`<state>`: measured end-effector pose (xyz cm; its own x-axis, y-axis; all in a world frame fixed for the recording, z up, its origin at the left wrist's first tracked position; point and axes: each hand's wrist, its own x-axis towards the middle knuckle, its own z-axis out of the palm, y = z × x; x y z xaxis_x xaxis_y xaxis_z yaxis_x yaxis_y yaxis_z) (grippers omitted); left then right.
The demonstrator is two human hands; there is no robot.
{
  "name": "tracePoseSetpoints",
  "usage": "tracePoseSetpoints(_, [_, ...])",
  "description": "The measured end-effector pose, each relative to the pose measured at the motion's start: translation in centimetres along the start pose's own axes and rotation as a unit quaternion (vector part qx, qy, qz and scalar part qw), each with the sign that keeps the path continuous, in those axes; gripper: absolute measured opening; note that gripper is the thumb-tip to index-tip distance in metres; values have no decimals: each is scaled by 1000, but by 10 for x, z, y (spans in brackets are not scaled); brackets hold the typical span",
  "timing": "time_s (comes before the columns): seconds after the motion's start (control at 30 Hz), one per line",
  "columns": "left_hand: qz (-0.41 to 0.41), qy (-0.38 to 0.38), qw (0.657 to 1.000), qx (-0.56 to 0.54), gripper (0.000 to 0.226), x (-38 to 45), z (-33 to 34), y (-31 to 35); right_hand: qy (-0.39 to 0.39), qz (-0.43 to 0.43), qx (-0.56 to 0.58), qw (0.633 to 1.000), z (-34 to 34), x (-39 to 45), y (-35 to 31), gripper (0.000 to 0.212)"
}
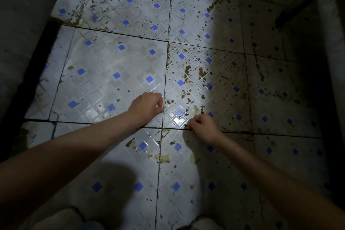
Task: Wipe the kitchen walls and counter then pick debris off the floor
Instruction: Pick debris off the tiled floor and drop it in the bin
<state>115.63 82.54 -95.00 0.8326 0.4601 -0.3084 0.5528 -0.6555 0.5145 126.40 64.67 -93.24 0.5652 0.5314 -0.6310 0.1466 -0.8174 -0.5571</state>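
A: Floor tiled white with blue squares, lit from 12 o'clock, dark at 3 o'clock. Debris?

B: Brown flecks scattered mostly right of the vertical grout line. Pale yellowish scraps seen at 6 o'clock of the hands, long axis roughly level across the frame; another pale scrap just right of it.

A: Left hand?

B: Left hand lowered at frame centre, fingers curled inward, knuckles pointed toward 2 o'clock. Whether anything is held cannot be told.

A: Right hand?

B: Right hand set at 4 o'clock of the left, fingertips bunched and pressed at the horizontal grout line, where a small dark bit is pinched or touched; too small to be confirmed. Forearms run in from 7 and 5 o'clock.
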Motion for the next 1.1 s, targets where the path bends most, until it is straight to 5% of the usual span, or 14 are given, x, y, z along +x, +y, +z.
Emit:
tracePoseSetpoints(0.17, [0, 4, 1000, 13, 15, 0, 2, 2, 2, 14, 80, 997, -6, -2, 6, 13])
tracePoseSetpoints(0.63, [24, -24, 991, 129, 25, -2, 1, 2, 57, 49, 68, 995, -15, -5, 16, 20])
tracePoseSetpoints(0.77, [45, -15, 990, 131, 22, -7, 5, -1, 46, 39, 64, 996, -16, -10, 19, 7])
tracePoseSetpoints(0.93, [54, -33, 992, 107, 9, -15, 8, 1, 26, 33, 64, 997, -12, -14, 20, 14])
tracePoseSetpoints(1.1, [62, -33, 993, 94, 21, -21, 8, 3, 26, 37, 73, 996, -10, -16, 18, 22])
